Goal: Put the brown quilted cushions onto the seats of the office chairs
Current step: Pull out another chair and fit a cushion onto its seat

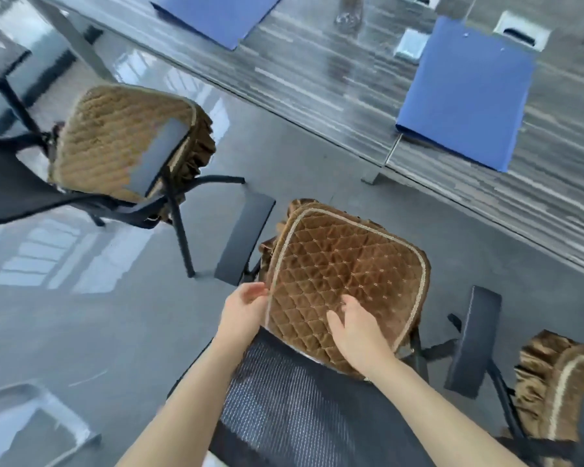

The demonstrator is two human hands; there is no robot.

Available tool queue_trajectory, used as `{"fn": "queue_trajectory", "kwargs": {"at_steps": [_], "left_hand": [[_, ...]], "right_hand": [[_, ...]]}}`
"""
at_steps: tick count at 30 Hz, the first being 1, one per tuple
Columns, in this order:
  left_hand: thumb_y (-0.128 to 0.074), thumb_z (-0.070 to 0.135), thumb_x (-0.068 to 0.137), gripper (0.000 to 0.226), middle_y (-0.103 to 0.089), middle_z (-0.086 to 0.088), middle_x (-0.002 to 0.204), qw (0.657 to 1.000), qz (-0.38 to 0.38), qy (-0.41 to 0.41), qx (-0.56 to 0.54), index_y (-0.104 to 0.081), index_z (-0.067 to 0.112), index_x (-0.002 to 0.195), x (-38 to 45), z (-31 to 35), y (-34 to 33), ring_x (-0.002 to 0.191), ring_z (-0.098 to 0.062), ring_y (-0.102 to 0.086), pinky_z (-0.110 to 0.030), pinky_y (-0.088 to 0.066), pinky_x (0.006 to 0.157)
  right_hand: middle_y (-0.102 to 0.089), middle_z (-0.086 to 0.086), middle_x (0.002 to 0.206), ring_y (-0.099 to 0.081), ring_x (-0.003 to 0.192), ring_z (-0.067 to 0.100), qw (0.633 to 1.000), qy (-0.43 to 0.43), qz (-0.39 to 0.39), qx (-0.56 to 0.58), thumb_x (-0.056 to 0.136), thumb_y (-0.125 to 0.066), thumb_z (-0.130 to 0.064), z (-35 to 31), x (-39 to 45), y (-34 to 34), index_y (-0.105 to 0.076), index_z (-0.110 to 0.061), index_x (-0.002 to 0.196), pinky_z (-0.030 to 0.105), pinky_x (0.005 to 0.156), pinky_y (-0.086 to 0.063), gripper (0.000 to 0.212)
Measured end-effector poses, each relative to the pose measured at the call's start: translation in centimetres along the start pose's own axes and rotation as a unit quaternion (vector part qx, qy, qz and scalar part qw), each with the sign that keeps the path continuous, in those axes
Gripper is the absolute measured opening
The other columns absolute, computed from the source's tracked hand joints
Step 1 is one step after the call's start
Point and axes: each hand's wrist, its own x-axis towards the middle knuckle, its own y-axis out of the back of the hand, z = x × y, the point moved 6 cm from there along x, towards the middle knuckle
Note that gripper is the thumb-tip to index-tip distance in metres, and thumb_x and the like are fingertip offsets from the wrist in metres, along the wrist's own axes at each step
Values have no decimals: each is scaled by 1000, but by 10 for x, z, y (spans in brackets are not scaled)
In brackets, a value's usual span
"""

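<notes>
seat: brown quilted cushion (346,274) lying flat on middle office chair (284,399) | left hand (246,306) fingers curling loosely at its left edge | right hand (358,326) pressing flat on top, gripping nothing, nearer

Bright, even daylight fills the scene. Pale window-shaped reflections glare off the glossy floor (58,264) at 9 o'clock and streak the polished surface (317,72) at 12 o'clock. Shadows are soft and faint. Motion blur smears the left chair (81,183) and the upper edge; the centre is sharper. Wide-angle distortion bends lines near the borders.
</notes>
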Motion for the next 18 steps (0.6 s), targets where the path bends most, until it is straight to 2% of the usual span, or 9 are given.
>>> {"fn": "queue_trajectory", "kwargs": {"at_steps": [2, 4, 9, 14, 16, 18], "left_hand": [[-58, 9, 91, 25, -69, 5, 108, 999, 21, -37, 8, -64, 19, 112, -26, 6, 38, 104, -16, -64, -35, -51, 95], [-58, 10, 92, 25, -69, 2, 111, 997, 51, -53, 5, -61, 17, 116, -46, 0, 80, 103, -16, -63, -36, -51, 93], [-57, 6, 92, 22, -72, 5, 101, 988, 127, -74, -45, -62, 19, 109, -82, -43, 191, 100, -14, -67, -36, -51, 93], [-58, 9, 92, 19, -72, 0, 95, 983, 169, -65, -35, -60, 25, 103, -102, -95, 307, 97, -17, -67, -26, -50, 74], [-58, 10, 92, 17, -72, -3, 95, 979, 195, -56, -33, -60, 22, 103, -108, -112, 357, 94, -18, -66, -24, -46, 70], [-59, 9, 91, 16, -72, -6, 95, 973, 221, -52, -33, -61, 21, 101, -111, -124, 403, 93, -20, -66, -27, -46, 74]], "right_hand": [[-45, 4, 147, -44, 134, 23, 999, 44, 6, -6, 99, -42, -41, -40, -26, -6, -31, -16, 148, 36, 109, -36, 56], [-44, 1, 148, -43, 135, 21, 997, 79, -3, -9, 99, -42, -40, -76, -52, -20, -32, -19, 148, 34, 109, -35, 55], [-45, -2, 147, -46, 133, 19, 989, 143, -21, -31, 99, -42, -40, -156, -97, -70, -35, -21, 145, 27, 106, -37, 51], [-52, -1, 141, -50, 127, 20, 986, 161, -28, -20, 100, -43, -34, -236, -136, -136, -37, -18, 144, 22, 96, -37, 47], [-55, 1, 137, -49, 126, 22, 986, 166, -28, -14, 100, -43, -34, -263, -149, -164, -39, -17, 142, 29, 100, -36, 46], [-57, 0, 135, -49, 125, 23, 985, 170, -29, -17, 99, -43, -36, -289, -160, -189, -40, -18, 141, 37, 103, -37, 46]]}}
